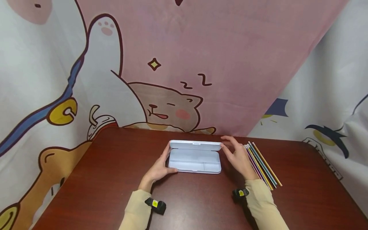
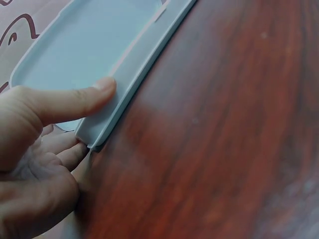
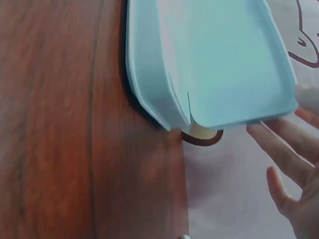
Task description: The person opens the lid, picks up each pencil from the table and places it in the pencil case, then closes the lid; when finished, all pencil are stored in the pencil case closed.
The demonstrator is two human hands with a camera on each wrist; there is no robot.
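Observation:
A white pencil case [image 1: 189,166] lies on the table with its lid [image 1: 207,147] raised at the back. Dividers split its inside into compartments with bare floors. My left hand [image 1: 157,169] grips the left end of the case. Its thumb [image 2: 94,99] presses the front wall, and the other fingers lie around the end, partly hidden. At the opposite end, my right hand [image 1: 238,157] touches the lid's right edge with fairly straight fingers [image 3: 291,137]. The lid stands upright in the right wrist view, with the fingertips by its corner.
Several thin coloured pencils [image 1: 265,166] lie side by side on the brown table [image 1: 115,179], just right of my right hand. Behind the table hangs a printed cloth [image 1: 244,64] with cartoon animals. Each wrist wears a black strap.

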